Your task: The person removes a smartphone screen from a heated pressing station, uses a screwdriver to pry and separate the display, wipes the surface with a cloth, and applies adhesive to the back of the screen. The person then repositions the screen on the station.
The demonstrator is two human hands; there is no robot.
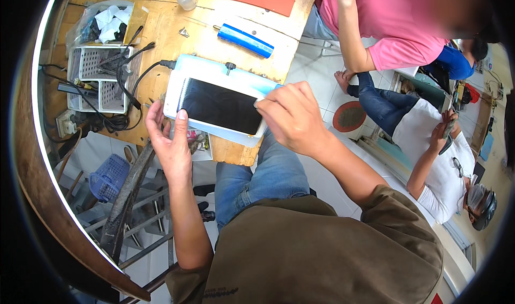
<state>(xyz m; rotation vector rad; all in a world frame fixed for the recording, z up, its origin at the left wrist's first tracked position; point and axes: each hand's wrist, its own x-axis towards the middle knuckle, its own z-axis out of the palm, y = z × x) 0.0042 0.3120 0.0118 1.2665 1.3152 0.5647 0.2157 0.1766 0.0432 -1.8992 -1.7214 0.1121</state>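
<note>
Left hand (174,143) is spread; whether right hand (292,116) is clamped cannot be told; between them, the black screen (220,105) is laid on a white device (212,68) on the wooden tabletop (177,46), beside white-tiled floor (325,85)

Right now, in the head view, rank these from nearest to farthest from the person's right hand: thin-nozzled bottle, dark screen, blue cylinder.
1. Dark screen, just left of the right hand.
2. Blue cylinder, up and left, beyond the screen.
3. Thin-nozzled bottle, farther up and left.
</note>
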